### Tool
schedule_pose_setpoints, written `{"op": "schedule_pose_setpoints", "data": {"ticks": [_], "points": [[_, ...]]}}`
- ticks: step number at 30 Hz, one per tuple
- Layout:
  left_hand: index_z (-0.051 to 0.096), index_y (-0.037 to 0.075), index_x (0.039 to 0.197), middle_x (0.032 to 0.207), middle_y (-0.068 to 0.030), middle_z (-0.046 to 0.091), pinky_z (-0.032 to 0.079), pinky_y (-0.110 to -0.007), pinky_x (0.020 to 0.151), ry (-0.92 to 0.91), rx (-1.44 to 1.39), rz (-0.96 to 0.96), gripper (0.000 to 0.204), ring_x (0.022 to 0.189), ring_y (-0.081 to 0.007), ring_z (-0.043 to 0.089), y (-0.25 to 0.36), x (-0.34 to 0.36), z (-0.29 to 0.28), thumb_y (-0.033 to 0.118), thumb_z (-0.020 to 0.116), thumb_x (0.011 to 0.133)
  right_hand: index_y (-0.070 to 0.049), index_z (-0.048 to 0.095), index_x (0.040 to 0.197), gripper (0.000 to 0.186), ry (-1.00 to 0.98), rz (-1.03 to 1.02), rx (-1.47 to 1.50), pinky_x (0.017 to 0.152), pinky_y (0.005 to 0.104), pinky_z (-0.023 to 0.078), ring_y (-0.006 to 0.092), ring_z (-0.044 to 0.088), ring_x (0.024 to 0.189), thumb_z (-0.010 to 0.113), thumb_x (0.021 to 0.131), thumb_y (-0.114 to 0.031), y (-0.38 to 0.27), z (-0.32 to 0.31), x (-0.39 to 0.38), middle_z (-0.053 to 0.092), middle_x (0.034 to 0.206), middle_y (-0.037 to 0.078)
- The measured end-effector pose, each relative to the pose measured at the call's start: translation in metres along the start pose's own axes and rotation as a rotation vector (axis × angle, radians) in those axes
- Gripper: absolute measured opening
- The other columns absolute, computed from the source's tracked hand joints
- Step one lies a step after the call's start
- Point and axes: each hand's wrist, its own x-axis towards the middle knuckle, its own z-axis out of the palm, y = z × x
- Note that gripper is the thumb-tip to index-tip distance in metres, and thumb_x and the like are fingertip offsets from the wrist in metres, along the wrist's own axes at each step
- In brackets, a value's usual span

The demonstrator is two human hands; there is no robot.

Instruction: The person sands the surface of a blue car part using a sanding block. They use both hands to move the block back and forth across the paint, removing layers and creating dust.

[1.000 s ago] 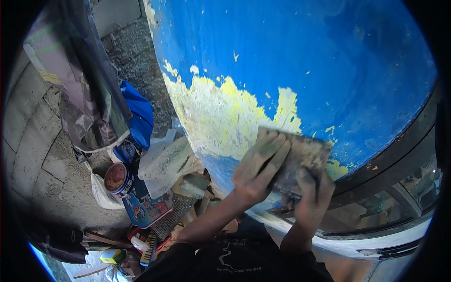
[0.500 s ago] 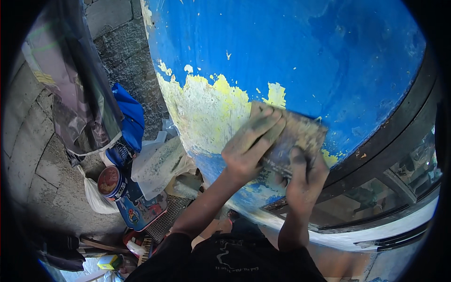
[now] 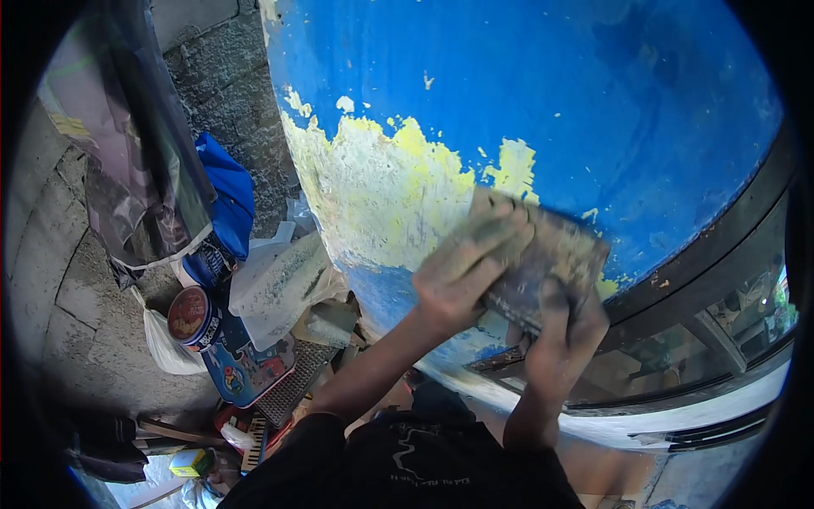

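1. Observed left hand (image 3: pixel 462 273) gripping upper-left part of worn brown board (image 3: pixel 566 253), fingers laid across face.
2. Noted right hand (image 3: pixel 566 335) gripping lower edge, thumb on face.
3. Found board at blue wall (image 3: pixel 509 76), overlapping right end of peeled pale patch (image 3: pixel 381 187).

Site: apparently a home, looking rough and cluttered.

A painted wall (image 3: pixel 619 93) is showing yellow and white patches through its blue, and a dark-framed window (image 3: pixel 721 339) is bordering it. On the left, a block wall (image 3: pixel 225 102) is showing bare, unplastered courses. Household odds and ends are crowding the area below: a dark see-through bag (image 3: pixel 140 165) is hanging down, a blue bag (image 3: pixel 227 195) is showing beside it, a white bag (image 3: pixel 172 343) is slumping near a round tub (image 3: pixel 188 316), and a board (image 3: pixel 231 373) is bearing bright pictures. Lower down, a small piano-style keyboard (image 3: pixel 253 445) is lying near a yellow box (image 3: pixel 190 463).
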Motion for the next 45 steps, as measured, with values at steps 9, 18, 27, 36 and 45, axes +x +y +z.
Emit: {"op": "schedule_pose_setpoints", "data": {"ticks": [9,18,27,36,45], "points": [[0.070,0.003,0.105,0.111,-0.0084,0.066,0.050,-0.041,0.097,-0.006,-0.031,-0.035,0.036,0.110,-0.0252,0.061,0.007,0.023,0.000,0.005,0.068,0.069,0.005,0.055,0.089,0.024,0.019,0.011,0.095,0.033,0.0210,0.033,0.0096,0.050,0.039,0.056,0.090,-0.018,-0.019,0.006,0.005,0.056,0.059,0.005],[0.071,0.004,0.103,0.110,-0.0094,0.067,0.050,-0.042,0.098,0.059,0.001,0.016,0.036,0.110,-0.0269,0.062,-0.007,0.003,-0.001,0.005,0.071,0.067,0.004,0.055,0.096,0.019,-0.037,-0.040,0.053,0.035,0.0221,0.032,0.0072,0.048,0.042,0.052,0.092,-0.014,-0.004,0.009,-0.001,0.057,0.065,0.004],[0.070,0.004,0.103,0.112,-0.0100,0.066,0.051,-0.039,0.094,0.034,-0.043,0.069,0.037,0.107,-0.0266,0.063,-0.008,0.007,0.005,0.007,0.071,0.067,0.003,0.055,0.094,0.017,0.032,-0.169,-0.007,0.033,0.0214,0.031,0.0075,0.047,0.039,0.052,0.092,-0.013,-0.008,0.011,-0.001,0.056,0.061,0.004],[0.070,0.002,0.102,0.107,-0.0109,0.068,0.052,-0.041,0.092,0.102,0.019,0.046,0.034,0.104,-0.0284,0.064,-0.015,-0.021,0.010,0.003,0.069,0.068,0.004,0.054,0.095,0.016,-0.010,-0.047,0.010,0.035,0.0231,0.035,0.0099,0.049,0.041,0.051,0.092,-0.011,0.005,0.006,-0.011,0.059,0.068,0.007],[0.071,0.009,0.103,0.105,-0.0081,0.068,0.055,-0.034,0.085,0.118,-0.064,0.125,0.040,0.103,-0.0271,0.064,-0.007,0.011,0.009,0.004,0.071,0.063,0.007,0.054,0.099,0.015,0.035,-0.114,0.115,0.042,0.0236,0.041,0.0090,0.053,0.047,0.048,0.094,-0.006,-0.017,0.014,-0.002,0.061,0.073,0.009]]}}
